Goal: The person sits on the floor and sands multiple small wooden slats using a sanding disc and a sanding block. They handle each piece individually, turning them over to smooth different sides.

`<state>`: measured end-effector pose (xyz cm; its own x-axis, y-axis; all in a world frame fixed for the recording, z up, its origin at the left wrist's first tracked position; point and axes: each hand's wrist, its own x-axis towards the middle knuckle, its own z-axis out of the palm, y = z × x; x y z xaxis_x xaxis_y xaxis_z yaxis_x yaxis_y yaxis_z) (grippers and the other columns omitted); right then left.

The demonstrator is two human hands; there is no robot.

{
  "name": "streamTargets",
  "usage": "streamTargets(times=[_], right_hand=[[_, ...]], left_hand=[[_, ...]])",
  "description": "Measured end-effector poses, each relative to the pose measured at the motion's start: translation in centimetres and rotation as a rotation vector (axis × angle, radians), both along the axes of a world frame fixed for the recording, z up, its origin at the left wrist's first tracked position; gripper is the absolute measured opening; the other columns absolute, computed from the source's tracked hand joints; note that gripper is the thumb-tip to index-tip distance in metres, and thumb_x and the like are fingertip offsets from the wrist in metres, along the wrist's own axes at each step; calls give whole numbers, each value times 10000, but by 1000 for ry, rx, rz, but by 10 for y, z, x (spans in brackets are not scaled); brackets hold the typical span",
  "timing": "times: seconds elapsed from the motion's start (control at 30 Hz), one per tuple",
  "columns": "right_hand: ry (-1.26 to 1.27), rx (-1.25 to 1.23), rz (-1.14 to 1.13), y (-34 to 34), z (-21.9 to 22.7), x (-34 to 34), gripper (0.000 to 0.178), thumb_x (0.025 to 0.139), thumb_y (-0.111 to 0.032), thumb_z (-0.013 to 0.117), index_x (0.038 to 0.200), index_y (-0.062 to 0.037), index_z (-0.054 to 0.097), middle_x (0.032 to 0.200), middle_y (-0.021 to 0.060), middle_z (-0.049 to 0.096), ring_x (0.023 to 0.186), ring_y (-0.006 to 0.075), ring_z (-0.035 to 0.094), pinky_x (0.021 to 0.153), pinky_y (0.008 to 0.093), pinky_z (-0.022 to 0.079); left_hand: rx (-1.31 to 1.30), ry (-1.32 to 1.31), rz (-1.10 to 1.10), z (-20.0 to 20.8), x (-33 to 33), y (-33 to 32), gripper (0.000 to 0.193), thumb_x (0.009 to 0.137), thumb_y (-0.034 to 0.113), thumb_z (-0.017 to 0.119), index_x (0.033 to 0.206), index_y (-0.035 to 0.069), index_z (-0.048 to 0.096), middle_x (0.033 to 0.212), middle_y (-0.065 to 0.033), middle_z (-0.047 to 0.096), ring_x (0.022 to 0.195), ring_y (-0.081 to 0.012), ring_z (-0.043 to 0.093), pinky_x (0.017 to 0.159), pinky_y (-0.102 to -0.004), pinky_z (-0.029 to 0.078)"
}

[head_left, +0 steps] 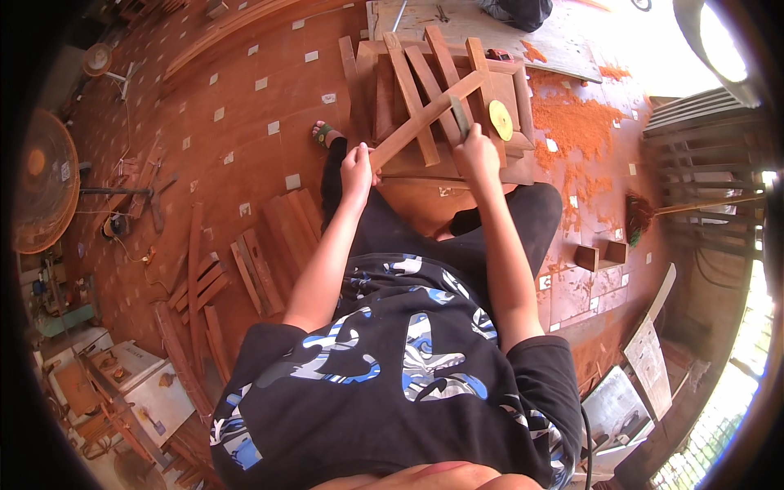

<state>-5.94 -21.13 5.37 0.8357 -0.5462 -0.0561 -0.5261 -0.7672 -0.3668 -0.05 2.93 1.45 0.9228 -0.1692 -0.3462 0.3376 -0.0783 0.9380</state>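
My left hand (357, 171) is closed around the near end of a wooden strip (425, 120), which slants up to the right. In my right hand (478, 155) is a flat grey-green bar (460, 118), its upper end against the strip or just beside it; its exact kind does not show. Beneath them several loose wooden strips (402, 77) lie across a low wooden stand (516, 90) in front of my legs. A round yellow disc (501, 121) lies near its right edge, and a small red and black object (499, 55) at its far right.
Orange sawdust (576, 131) covers the tiled floor at right, near a broom (641, 214) and a small wooden box piece (602, 256). More boards (278, 237) lie at left, by a standing fan (47, 181). A pale board (490, 37) lies beyond the stand.
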Motion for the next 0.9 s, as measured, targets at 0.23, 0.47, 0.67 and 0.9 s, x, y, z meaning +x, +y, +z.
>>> streamTargets(times=[0.23, 0.47, 0.67, 0.9], right_hand=[[42, 84, 513, 109, 26, -9, 359, 879, -226, 678, 1112, 10, 540, 988, 222, 697, 908, 370, 734, 756, 463, 612], [62, 245, 371, 72, 29, 1, 194, 888, -152, 577, 1018, -8, 569, 878, 239, 718, 838, 418, 723, 735, 523, 579], [-67, 75, 95, 18, 4, -1, 213, 906, -147, 586, 1045, 7, 537, 864, 246, 702, 778, 422, 722, 674, 512, 590], [-63, 152, 418, 102, 25, -10, 250, 861, -144, 625, 1051, 2, 555, 876, 237, 704, 813, 398, 735, 680, 483, 599]], left_hand=[[6, -196, 80, -6, -3, 1, 334, 1072, 258, 483, 967, 6, 674, 717, -57, 640, 550, -112, 589, 507, -286, 463], [-32, -124, 118, -4, -1, 0, 374, 1087, 293, 471, 968, 3, 676, 702, -50, 630, 534, -93, 568, 474, -249, 437], [116, -251, 51, 5, -6, -3, 425, 1112, 324, 416, 982, 7, 667, 697, -40, 615, 530, -88, 549, 478, -232, 429], [-62, -187, 141, -1, -3, -4, 430, 1116, 340, 427, 955, 18, 660, 675, -30, 598, 526, -99, 573, 474, -261, 435]])
